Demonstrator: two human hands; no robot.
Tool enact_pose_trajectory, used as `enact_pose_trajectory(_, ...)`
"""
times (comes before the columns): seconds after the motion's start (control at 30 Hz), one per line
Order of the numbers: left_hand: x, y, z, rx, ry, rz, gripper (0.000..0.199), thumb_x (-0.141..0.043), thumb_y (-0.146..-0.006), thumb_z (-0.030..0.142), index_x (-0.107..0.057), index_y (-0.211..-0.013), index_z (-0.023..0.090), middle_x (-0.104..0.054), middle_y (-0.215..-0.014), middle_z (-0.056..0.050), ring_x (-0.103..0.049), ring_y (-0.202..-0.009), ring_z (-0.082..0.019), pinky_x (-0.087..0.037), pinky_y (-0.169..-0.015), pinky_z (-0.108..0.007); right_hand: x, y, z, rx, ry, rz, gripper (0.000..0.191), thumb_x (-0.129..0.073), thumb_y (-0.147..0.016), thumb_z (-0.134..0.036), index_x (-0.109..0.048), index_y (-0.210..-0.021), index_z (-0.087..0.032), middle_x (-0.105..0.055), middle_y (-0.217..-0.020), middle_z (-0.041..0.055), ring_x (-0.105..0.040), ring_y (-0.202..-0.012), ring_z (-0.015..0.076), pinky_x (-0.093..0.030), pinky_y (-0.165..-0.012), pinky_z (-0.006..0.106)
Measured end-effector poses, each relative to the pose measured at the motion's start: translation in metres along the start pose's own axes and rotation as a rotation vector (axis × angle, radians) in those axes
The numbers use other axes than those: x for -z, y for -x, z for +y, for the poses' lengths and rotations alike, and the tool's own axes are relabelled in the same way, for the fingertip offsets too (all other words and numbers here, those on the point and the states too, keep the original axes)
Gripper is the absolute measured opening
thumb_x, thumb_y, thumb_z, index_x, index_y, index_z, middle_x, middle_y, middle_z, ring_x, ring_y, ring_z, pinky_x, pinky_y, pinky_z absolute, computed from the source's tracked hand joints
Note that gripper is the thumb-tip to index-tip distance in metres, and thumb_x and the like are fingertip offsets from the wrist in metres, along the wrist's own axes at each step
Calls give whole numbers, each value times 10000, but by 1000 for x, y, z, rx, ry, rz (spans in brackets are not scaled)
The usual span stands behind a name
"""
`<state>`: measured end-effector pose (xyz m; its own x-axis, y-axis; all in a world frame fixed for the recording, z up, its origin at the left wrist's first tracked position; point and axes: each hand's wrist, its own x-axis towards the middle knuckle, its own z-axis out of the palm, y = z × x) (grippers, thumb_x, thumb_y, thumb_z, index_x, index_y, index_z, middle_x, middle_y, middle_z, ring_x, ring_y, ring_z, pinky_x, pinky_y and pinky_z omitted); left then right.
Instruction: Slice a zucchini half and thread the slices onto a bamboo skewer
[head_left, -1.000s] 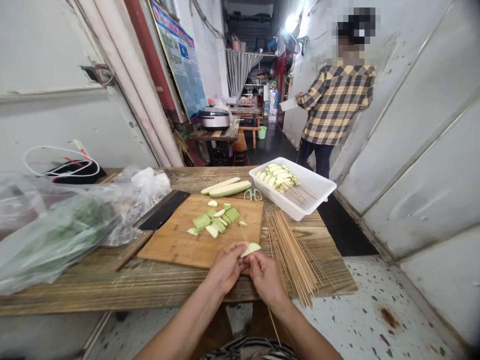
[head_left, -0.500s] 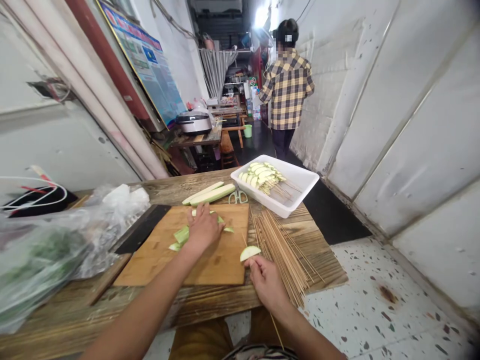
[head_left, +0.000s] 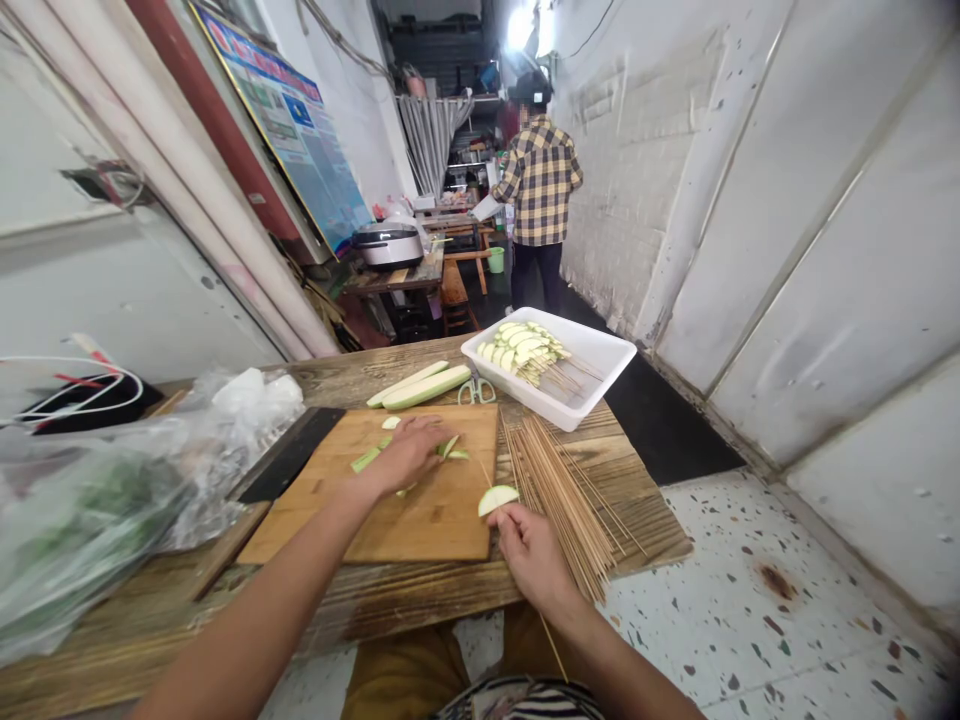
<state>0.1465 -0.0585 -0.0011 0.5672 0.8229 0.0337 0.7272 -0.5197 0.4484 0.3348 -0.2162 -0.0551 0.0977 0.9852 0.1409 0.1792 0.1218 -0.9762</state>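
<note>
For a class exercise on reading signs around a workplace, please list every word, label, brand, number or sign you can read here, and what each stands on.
Readable text: none.
Wall poster: a heading and smaller panels, too blurred to read.
Light patch on the back of the co-worker's head: too small to tell whether it bears text.
Cutting board, white tray: no lettering visible.

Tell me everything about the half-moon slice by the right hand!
The slice is a half-moon, pale inside, with thin green skin along its curved edge. It looks like raw vegetable. A thin, wooden-looking skewer passes through it, one end sticking out beyond. Its broad face is towards the camera. It sits at the fingertips of the right hand, near the right edge of the cutting board.
</note>
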Motion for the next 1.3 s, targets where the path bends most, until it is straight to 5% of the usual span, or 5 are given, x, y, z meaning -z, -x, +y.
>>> enact_pose_trajectory(0.2, 1, 8, 0, 106, 324, 207, 491, -664, -695, 291, -586, -1167, 184, -576, -1250, -134, -474, -1203, -296, -297, -1043, -431, 1, 1, -6, 6, -12, -8, 267, -416, -870, -287, -621, -759, -158, -386, -488, -60, -367, -437, 110, -284, -443, 206)
enact_pose_trajectory(0.47, 13, 55, 23, 262, 1654, 439, 347, -522, -768, 27, -595, -1101, 92, -617, -1172, -144, -624, -993, -165, -512, -848, -236, -8, 8, -33, 50, 1, -110, 281, -428, -888, -295, -659, -818, -153, -386, -482, -57, -367, -437, 103, -286, -447, 204)
enact_pose_trajectory(0.63, -2, 73, 44, 377, 1705, 443, 288, -498, -813, 30, -630, -1060, 93, -645, -1132, -129, -656, -772, -99, -539, -671, -150, -18, 14, -46, 78, 35, -169, 296, -431, -890, -310, -669, -802, -157, -403, -489, -45, -392, -462, 114, -291, -457, 210)
enact_pose_trajectory(0.9, -5, 89, 67, 453, 1829, 388, 206, -456, -857, 81, -655, -910, 57, -681, -1036, -163, -622, -1023, -256, -500, -922, -388, -14, 33, -59, 112, 82, -230, 299, -436, -901, -319, -672, -828, -151, -503, -578, -10, -441, -522, 123, -318, -480, 214)
enact_pose_trajectory(1.3, 1, 93, 63, 487, 1899, 350, 207, -460, -854, 79, -651, -902, 16, -666, -1051, -213, -603, -1050, -289, -496, -925, -390, -11, 39, -65, 89, 153, -288, 279, -435, -906, -301, -662, -828, -159, -438, -534, -30, -424, -522, 128, -291, -473, 212)
